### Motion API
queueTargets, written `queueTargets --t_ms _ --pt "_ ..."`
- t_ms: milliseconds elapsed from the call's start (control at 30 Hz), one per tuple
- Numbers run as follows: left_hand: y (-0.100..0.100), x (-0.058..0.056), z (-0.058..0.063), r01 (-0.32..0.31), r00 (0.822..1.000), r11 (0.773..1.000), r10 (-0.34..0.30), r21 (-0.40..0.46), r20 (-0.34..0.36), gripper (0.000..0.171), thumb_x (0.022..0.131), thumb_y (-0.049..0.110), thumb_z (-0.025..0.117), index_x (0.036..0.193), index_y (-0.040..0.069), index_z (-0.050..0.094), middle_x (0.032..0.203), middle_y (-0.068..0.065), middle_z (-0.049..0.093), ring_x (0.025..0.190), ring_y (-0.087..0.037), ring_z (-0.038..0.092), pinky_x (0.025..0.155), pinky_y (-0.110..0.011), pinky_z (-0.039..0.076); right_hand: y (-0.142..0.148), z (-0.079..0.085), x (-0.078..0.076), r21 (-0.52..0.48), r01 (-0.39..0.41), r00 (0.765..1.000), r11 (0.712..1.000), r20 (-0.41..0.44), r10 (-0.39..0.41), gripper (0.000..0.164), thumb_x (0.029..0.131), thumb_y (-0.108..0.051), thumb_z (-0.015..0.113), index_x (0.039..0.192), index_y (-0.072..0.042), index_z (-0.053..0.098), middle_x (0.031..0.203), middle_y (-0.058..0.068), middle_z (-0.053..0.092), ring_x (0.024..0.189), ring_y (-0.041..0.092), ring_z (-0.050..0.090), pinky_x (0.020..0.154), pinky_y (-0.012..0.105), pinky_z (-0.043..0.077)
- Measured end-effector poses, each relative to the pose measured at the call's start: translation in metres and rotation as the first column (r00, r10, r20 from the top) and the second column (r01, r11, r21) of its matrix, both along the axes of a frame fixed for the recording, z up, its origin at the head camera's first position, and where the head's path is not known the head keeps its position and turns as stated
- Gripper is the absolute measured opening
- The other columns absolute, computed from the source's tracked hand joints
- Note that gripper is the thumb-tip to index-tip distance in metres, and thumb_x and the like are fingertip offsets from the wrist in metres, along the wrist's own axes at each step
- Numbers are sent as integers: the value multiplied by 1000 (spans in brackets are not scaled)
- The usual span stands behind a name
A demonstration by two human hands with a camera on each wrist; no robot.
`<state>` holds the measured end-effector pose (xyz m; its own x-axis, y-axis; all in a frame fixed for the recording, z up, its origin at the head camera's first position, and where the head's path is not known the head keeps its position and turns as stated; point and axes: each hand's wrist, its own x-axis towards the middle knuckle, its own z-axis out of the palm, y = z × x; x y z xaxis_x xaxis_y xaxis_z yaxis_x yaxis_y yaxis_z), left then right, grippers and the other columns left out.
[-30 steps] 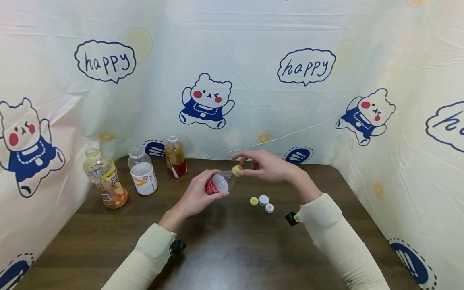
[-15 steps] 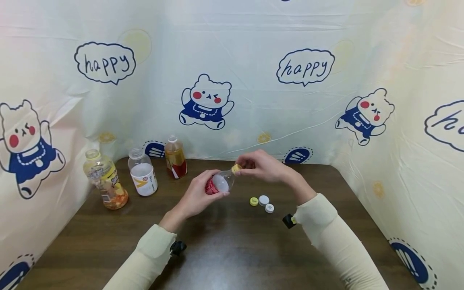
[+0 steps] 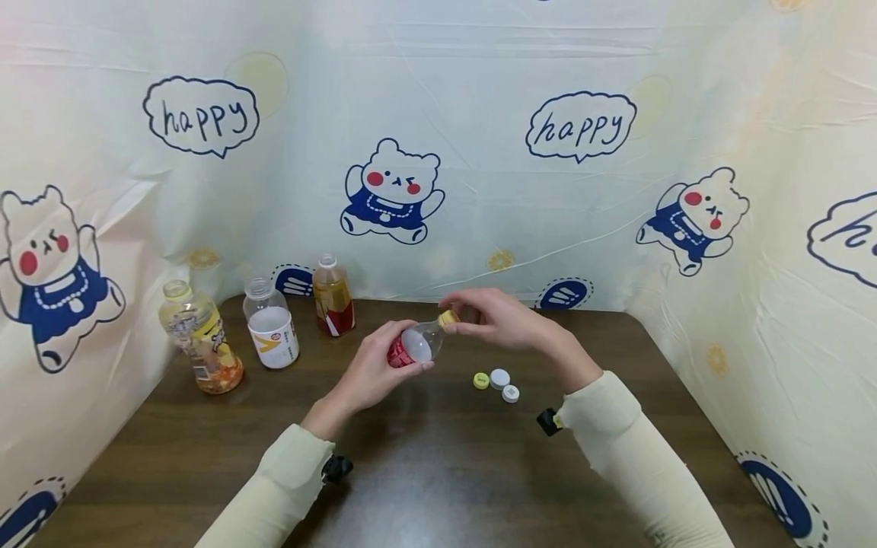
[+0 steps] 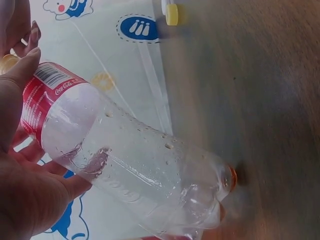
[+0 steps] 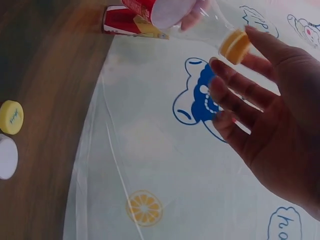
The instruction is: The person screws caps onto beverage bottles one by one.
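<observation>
A clear plastic Coca-Cola bottle (image 4: 135, 160) with a red label is tilted, its neck up and to the right in the head view. My left hand (image 3: 373, 365) grips it round the label. The bottle looks empty apart from droplets inside. An orange-yellow bottle cap (image 5: 235, 46) sits on its mouth. With thumb and index finger, my right hand (image 3: 503, 318) pinches this cap; its other fingers are loosely bent away from the bottle. Whether the cap is fully seated cannot be seen.
Three uncapped bottles stand at the table's left: a yellow-labelled bottle (image 3: 202, 342), a white-labelled bottle (image 3: 274, 339) and a red-and-gold bottle (image 3: 333, 304). A yellow cap (image 3: 481, 380), a larger white cap (image 3: 500, 378) and a small white cap (image 3: 510, 393) lie on the dark table (image 3: 438, 472).
My right hand's fingers drew in around the cap, then loosened slightly, and its wrist shifted a little. The left hand and the bottle have stayed in place.
</observation>
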<state>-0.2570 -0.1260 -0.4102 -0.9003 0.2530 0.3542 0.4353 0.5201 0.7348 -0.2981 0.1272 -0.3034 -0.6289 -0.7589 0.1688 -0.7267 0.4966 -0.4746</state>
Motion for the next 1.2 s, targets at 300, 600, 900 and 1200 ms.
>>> queueTargets --t_ms 300,600,900,1200 --pt "-2 0 0 14 1000 1000 -14 11 0 65 82 36 87 138 20 56 128 -2 61 113 -23 60 93 -43 58 1 2 -1 -19 -85 995 996 46 86 27 102 -28 66 126 -16 65 102 -7 67 86 16 62 78 39 58" --pt "1 -2 -1 15 1000 1000 -15 16 -9 64 84 37 86 137 18 57 125 -2 61 110 -22 60 92 -41 58 -4 -1 -2 0 -14 1000 1000 -15 14 23 102 -31 65 119 -15 68 93 -8 68 81 12 61 70 30 55" --pt "2 -3 -1 22 1000 999 -22 43 -3 64 83 36 86 137 19 56 126 -2 61 111 -22 60 93 -42 58 -4 0 1 -42 9 1000 999 -4 -9 23 105 -31 61 117 -14 70 94 -5 69 79 14 61 69 32 54" --pt "3 -9 4 16 1000 996 -17 89 7 66 83 36 86 139 21 55 133 -1 60 117 -23 58 98 -45 55 6 1 1 -87 85 996 993 -3 -86 25 105 -35 60 119 -17 70 91 -4 67 76 19 59 66 32 52"
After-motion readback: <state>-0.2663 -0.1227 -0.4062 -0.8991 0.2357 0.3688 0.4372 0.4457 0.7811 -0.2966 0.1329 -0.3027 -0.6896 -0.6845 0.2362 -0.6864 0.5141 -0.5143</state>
